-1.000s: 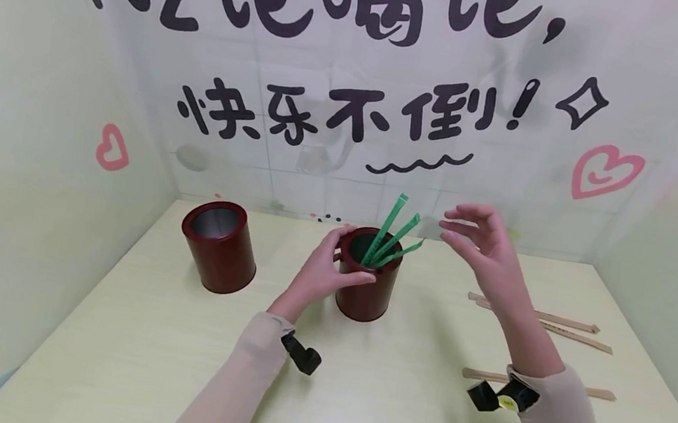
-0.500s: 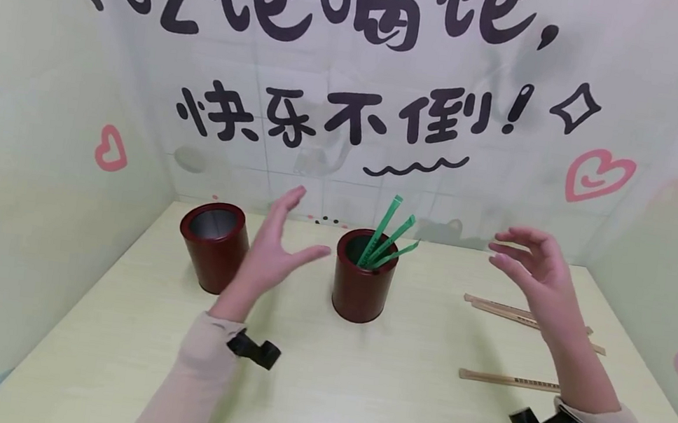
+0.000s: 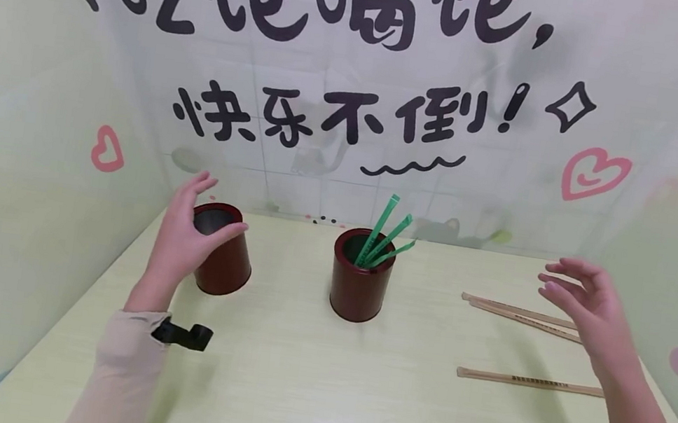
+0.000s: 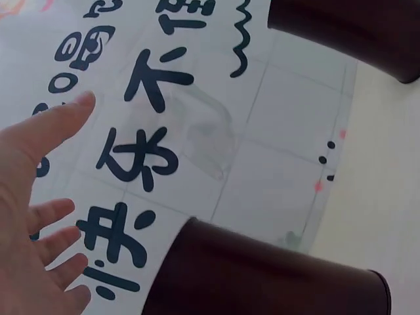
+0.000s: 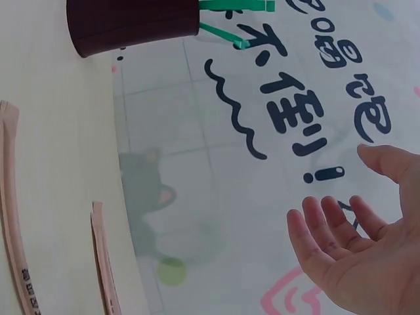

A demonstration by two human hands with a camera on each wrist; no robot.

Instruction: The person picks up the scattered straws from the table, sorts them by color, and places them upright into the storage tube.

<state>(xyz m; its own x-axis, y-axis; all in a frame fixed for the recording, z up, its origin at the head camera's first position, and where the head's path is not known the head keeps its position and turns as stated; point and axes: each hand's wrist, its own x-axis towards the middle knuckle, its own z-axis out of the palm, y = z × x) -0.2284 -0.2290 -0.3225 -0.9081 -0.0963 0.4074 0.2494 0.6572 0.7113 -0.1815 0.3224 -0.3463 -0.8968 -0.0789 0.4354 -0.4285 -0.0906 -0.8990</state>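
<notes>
My left hand (image 3: 177, 244) is raised at the dark red canister (image 3: 224, 269) on the left, fingers and thumb spread apart with nothing between them. In the head view the thumb overlaps that canister's opening. A second dark red canister (image 3: 357, 295) stands upright mid-table with several green paper-wrapped straws (image 3: 389, 238) leaning out of it. My right hand (image 3: 596, 310) hovers over the right side, its relaxed fingers holding nothing. Under and beside it lie brown paper-wrapped straws (image 3: 521, 381), some ends hidden by the hand and forearm.
The pale tabletop (image 3: 292, 382) is bounded by a back wall (image 3: 290, 191) with large dark lettering, and by side walls. Two more brown straws (image 3: 505, 307) lie close together farther back on the right.
My left hand has let go of the middle canister and moved left to the other one. My right hand has drawn away to the right and down. Both canisters stay put.
</notes>
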